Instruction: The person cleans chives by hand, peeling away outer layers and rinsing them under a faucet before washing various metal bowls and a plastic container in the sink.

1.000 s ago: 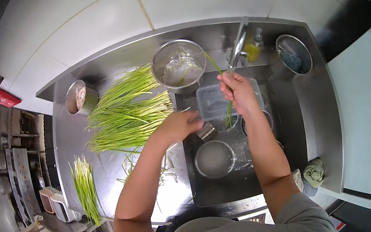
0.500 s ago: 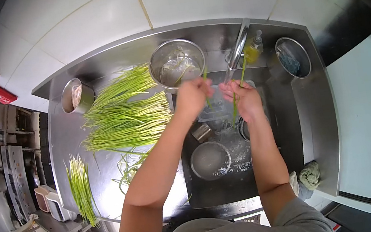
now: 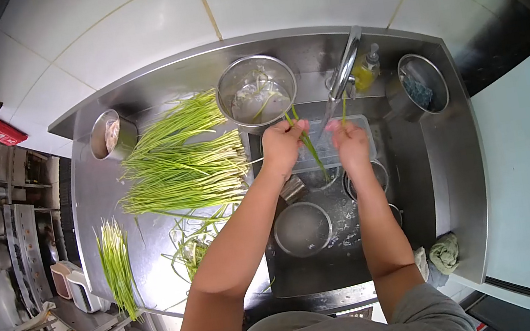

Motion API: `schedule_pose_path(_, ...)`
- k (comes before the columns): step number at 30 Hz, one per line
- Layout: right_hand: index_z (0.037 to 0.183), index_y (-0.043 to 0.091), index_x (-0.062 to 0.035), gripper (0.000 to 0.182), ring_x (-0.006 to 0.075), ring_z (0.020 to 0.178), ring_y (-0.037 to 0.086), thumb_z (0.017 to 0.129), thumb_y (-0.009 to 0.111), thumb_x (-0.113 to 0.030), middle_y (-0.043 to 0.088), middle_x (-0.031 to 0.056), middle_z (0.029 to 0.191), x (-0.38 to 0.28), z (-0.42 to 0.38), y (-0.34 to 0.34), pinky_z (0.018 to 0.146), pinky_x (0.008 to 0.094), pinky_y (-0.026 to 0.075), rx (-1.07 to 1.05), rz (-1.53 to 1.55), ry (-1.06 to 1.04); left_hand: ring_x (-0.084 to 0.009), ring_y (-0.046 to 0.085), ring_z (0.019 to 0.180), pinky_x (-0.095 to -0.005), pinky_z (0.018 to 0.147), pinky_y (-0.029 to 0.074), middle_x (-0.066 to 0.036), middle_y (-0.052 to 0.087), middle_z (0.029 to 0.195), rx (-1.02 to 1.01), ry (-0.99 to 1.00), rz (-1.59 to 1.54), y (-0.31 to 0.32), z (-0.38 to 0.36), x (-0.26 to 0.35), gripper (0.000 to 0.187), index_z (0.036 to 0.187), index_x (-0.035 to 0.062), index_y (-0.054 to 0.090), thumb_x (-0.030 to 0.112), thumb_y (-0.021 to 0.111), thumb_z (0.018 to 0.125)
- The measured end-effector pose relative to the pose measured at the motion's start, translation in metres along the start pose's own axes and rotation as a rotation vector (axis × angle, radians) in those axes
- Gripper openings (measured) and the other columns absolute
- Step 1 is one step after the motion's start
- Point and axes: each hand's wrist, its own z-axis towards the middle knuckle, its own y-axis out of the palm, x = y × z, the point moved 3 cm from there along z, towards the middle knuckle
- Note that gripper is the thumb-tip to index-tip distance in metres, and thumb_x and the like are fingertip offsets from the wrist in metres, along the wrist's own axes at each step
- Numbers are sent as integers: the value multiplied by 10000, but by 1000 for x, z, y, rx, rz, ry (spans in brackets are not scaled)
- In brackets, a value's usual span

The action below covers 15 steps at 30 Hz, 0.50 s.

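My left hand (image 3: 282, 147) is closed in a pinch on a few thin scallion stalks (image 3: 307, 142), whose green ends hang down over the sink. To its right, my right hand (image 3: 351, 141) pinches another slim scallion piece (image 3: 344, 105) that points up past the fingertips. Both hands are above a clear plastic container (image 3: 325, 152) in the sink, below the faucet (image 3: 346, 64). A large heap of scallions (image 3: 184, 174) lies on the steel counter left of my left hand. Behind that hand stands a round metal bowl (image 3: 260, 117) with pale scraps and water.
A smaller scallion bundle (image 3: 117, 270) and tangled trimmings (image 3: 196, 244) lie on the counter. A metal pot (image 3: 126, 133) stands back left. The sink (image 3: 409, 212) holds a round bowl (image 3: 303, 230). A soap bottle (image 3: 367, 71), a metal canister (image 3: 442, 87) and a cloth (image 3: 444, 252) are at right.
The longer green stalks that were in my right hand are now in my left, angled down toward the sink. My right hand keeps a short piece and has shifted slightly down.
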Motion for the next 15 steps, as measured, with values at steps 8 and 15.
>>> schedule_pose_path(8,877,613,10,274,416,834,590,888,413,-177,628,232,876,-31,-24,8,735,493,453,-106,-624,-171,-120,595,770,-250,710,491,-71,649,874,-166,2,-10,24,1,-18,174,1001,-48,640,43,575,868)
schedule_pose_path(15,991,600,-1,252,414,820,598,862,456,-164,621,251,857,-27,-23,5,711,487,461,-85,-785,-275,-130,601,789,-257,723,483,-87,655,875,-117,-1,-126,28,-7,-5,163,989,-42,629,49,590,860)
